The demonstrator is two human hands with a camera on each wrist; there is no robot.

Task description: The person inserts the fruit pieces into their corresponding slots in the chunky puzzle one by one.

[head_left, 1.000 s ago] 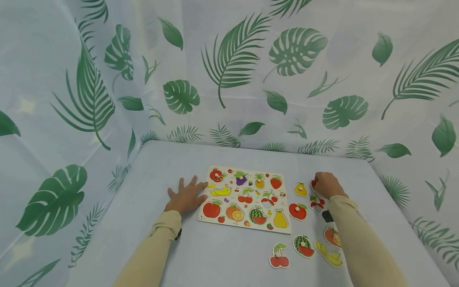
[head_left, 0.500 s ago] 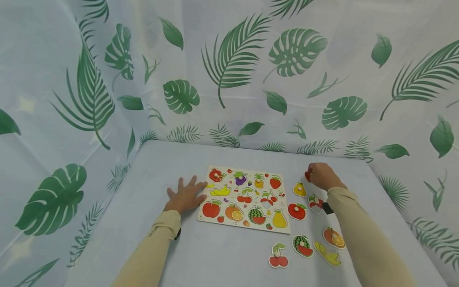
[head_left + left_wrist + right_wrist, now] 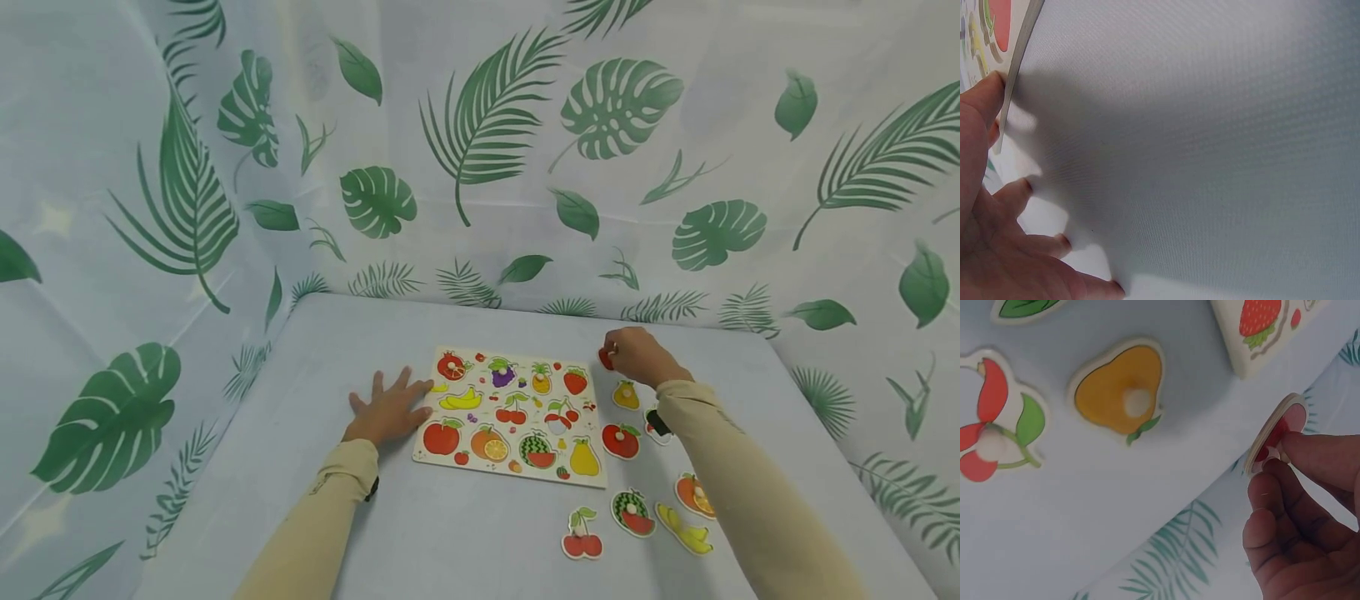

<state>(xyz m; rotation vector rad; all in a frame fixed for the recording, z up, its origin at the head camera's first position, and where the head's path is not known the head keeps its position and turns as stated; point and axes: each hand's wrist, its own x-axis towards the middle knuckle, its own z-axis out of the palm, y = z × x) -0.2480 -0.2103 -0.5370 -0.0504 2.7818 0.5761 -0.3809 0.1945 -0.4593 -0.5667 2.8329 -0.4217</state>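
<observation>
My left hand lies with fingers spread at the left edge of the fruit puzzle board; its thumb and index finger touch the board, and the other fingertips rest on the table. My right hand pinches a red puzzle piece by its knob, beyond the board's far right corner. In the right wrist view that piece is tilted nearly edge-on, its picture mostly hidden. Nearest to this hand on the table is the yellow pear piece. Knobbed pomegranate, grape and pineapple pieces sit in the board's far row.
Right of the board lie an apple piece and a red-and-white fruit piece, partly covered by the wrist camera. Closer in are cherry, watermelon, banana and orange pieces. Leaf-print cloth surrounds the table.
My right hand has lifted the red piece from the right side and carried it left toward the board's far right corner. My left hand has stayed in place.
</observation>
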